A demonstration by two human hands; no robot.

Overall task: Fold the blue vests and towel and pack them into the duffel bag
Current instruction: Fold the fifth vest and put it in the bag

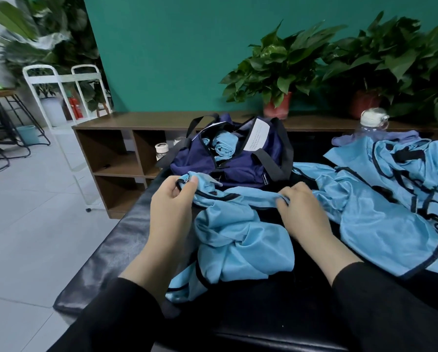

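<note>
Head view: one wide look forward and down over a black padded bench [106, 252].
Vest in hand: light-blue mesh vest with dark trim [238, 240], crumpled on the bench directly under and between both hands, its top edge stretched roughly left to right from one hand to the other.
Left hand [172, 199]: fingers and thumb curled, pinching the vest's left end by a dark-trimmed strap; not open.
Right hand [299, 207]: fingers bent down onto the fabric's right end, bunching and gripping it against the bench.
Key relation: the vest's long axis runs across the body, with the bulk hanging toward the person; the navy fabric duffel bag [233, 156] lies straight ahead, just beyond the held edge and about midway between the hands.
Bag: unzipped, with rolled light-blue cloth already inside.
Remaining pile: more light-blue vests [390, 194] heaped to the right, nearer the right hand.
Judgement: this vest looks not yet folded; it likely needs spreading flat first.
Towel: a pale lilac cloth [350, 140] behind the pile may be it; cannot tell.
</note>
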